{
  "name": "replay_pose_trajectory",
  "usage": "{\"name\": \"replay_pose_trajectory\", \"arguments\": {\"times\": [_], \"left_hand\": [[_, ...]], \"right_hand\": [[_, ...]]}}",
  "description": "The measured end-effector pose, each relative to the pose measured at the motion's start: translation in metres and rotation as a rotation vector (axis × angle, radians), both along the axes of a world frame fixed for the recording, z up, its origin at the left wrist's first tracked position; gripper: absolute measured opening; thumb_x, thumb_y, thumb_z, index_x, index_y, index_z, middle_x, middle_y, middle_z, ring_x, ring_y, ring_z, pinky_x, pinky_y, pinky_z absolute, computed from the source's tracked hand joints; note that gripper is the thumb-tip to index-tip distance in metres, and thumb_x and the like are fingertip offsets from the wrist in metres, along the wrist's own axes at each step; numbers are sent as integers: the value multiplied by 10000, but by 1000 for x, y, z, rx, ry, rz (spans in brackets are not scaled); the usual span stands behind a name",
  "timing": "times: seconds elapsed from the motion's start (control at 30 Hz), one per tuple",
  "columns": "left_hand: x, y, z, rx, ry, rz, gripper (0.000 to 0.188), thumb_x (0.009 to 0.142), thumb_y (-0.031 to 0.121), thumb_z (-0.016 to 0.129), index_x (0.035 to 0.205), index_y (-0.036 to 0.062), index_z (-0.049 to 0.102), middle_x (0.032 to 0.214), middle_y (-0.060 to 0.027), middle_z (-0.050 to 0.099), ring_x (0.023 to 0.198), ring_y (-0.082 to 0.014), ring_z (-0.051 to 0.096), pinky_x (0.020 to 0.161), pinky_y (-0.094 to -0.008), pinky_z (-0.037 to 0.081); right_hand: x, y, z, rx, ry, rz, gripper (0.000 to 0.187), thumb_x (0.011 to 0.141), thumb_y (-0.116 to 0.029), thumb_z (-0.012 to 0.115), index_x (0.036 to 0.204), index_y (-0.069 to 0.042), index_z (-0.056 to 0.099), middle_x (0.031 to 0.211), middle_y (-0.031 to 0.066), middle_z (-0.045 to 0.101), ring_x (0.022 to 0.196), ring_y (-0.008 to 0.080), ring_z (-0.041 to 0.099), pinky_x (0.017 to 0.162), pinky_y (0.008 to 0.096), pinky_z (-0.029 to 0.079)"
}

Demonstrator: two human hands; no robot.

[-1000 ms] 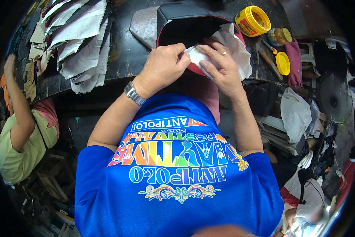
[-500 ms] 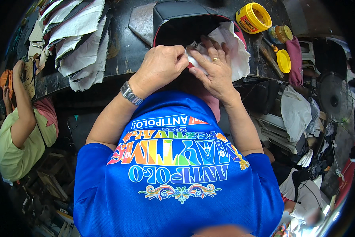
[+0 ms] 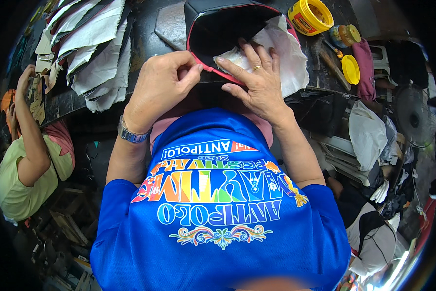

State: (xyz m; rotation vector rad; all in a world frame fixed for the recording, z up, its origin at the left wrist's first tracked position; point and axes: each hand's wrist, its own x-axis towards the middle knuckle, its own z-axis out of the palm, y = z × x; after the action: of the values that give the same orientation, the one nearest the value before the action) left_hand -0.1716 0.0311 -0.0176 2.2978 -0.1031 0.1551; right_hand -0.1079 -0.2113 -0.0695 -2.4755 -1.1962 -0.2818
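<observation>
A black bag-like piece with red edging lies at the table's front edge, its mouth facing me. Inside it, white cloth spills over the right side of the rim. My left hand, wearing a metal watch, is pinched closed at the red edging on the near left of the mouth. With fingers spread, my right hand lies flat over the white cloth and the near rim, pressing on them. Its fingertips reach into the opening.
A stack of white-backed cut pieces overhangs the table edge at left. To the right are a yellow tub, a small jar, a yellow lid and a wooden-handled tool. Another person works at far left.
My left hand has moved left and slightly down, away from my right hand, along the red edging. My right hand's fingers now lie flatter, and more of the near rim shows.
</observation>
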Motion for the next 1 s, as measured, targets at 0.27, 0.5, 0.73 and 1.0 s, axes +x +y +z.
{"name": "replay_pose_trajectory", "arguments": {"times": [0.27,0.5,0.73,1.0], "left_hand": [[11,4,-22,102,-55,230,360,926,352,749,759,36,707,678,-113,690,595,-276,673,574,-369,511],[17,0,-41,-12,-25,227,342,948,299,745,801,-5,689,623,-112,621,547,-190,588,558,-339,461],[19,0,-42,24,-52,224,309,924,320,737,786,45,711,708,-123,697,638,-298,694,605,-390,526],[18,1,-43,38,-76,198,302,918,299,729,766,41,690,724,-116,693,643,-304,689,608,-401,526]], "right_hand": [[-1,0,-3,65,41,-16,556,919,-574,654,1404,-304,668,1593,190,416,1434,395,362,1213,614,131],[-4,1,0,70,82,-19,499,931,-537,659,1355,-278,708,1599,190,412,1468,403,328,1227,606,91],[1,-16,15,687,555,225,405,971,-492,611,1138,-186,817,1422,161,581,1434,348,401,1223,539,180],[3,-1,0,265,67,-145,404,960,-401,682,1261,-138,743,1441,214,531,1320,387,478,1122,488,361]]}}
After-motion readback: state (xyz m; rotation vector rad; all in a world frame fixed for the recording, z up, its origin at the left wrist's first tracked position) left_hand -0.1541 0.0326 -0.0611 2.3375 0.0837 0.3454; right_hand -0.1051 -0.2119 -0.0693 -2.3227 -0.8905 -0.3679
